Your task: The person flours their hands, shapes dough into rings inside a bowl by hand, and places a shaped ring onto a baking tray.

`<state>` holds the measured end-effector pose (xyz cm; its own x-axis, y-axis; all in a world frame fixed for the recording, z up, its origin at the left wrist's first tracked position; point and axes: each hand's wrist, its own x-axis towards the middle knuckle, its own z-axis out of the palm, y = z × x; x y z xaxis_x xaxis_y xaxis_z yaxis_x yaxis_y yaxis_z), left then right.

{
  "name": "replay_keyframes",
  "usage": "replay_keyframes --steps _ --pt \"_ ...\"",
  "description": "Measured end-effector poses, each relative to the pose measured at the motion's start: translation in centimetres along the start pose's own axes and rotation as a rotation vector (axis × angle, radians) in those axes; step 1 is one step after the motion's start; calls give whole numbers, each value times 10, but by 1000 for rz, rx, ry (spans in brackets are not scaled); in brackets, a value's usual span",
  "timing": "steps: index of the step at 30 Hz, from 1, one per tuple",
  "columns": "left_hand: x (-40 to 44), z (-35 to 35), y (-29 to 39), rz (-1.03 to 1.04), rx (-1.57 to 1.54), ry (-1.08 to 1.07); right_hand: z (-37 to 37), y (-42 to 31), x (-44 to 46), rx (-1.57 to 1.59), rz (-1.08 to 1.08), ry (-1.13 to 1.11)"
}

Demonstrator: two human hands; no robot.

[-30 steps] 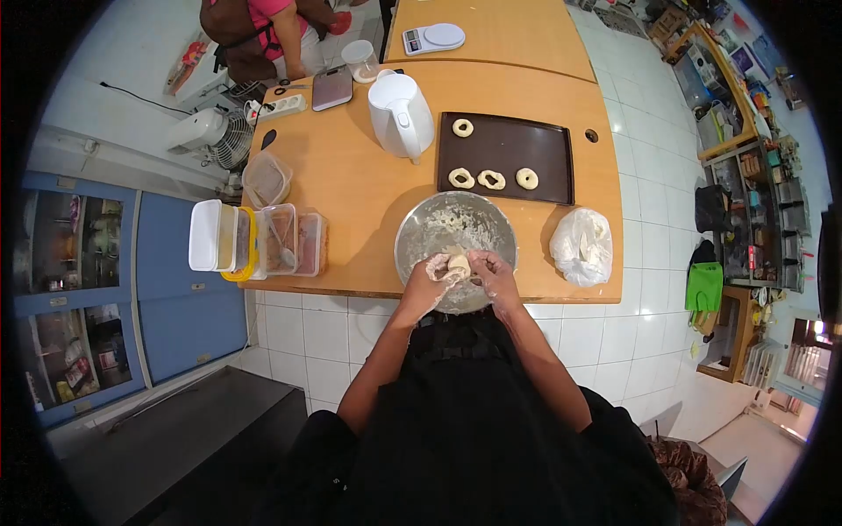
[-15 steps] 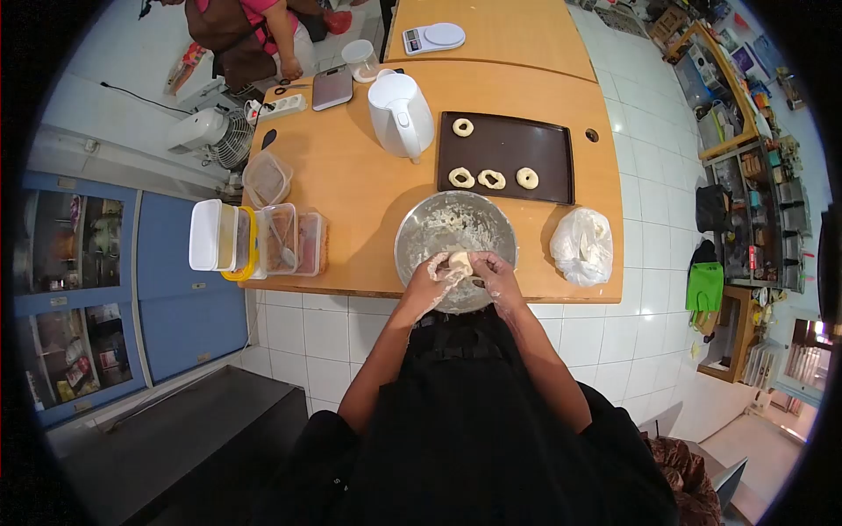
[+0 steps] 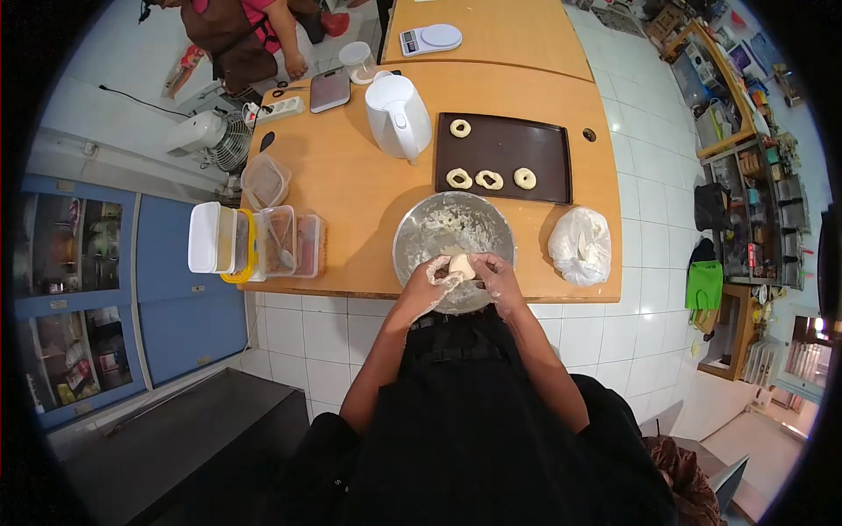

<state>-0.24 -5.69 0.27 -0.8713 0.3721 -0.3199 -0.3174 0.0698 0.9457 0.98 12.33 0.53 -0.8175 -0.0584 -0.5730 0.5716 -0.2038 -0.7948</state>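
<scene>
Over a metal mixing bowl [image 3: 412, 230] smeared with flour and dough bits, both of my hands grip one small pale lump of dough [image 3: 461, 266]. My left hand [image 3: 428, 284], coated in sticky dough, holds it from the left. On the other side the fingers of my right hand [image 3: 496, 277] press against it. Just past the bowl lies a dark baking tray [image 3: 517, 145]. It carries several dough rings, one ring [image 3: 460, 129] at the far left corner and others, such as this ring [image 3: 524, 179], along the near edge.
A plastic bag [image 3: 581, 247] with pale contents sits right of the bowl. Beyond are a white kettle [image 3: 397, 116], a grey scale [image 3: 330, 89] and a white scale [image 3: 431, 39]. Plastic containers [image 3: 279, 241] stand at the left edge. Another person [image 3: 237, 44] is at the far left.
The dough between my fingers has been turned slightly and looks rounder now. My hands stay over the bowl, and the whole view has shifted very slightly.
</scene>
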Motion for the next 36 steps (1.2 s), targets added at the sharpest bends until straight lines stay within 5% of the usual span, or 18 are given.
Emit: replay_keyframes --steps 3,14,20,36 --pt "-2 2 8 -107 -217 34 3 -2 -2 -27 2 5" --pt "2 -5 -8 -12 -21 75 11 -4 -4 9 -196 -6" --pt "4 -1 -3 9 -31 -1 2 -4 3 -62 -188 -120" --pt "3 -8 -1 -32 -91 8 3 3 5 113 -45 -13"
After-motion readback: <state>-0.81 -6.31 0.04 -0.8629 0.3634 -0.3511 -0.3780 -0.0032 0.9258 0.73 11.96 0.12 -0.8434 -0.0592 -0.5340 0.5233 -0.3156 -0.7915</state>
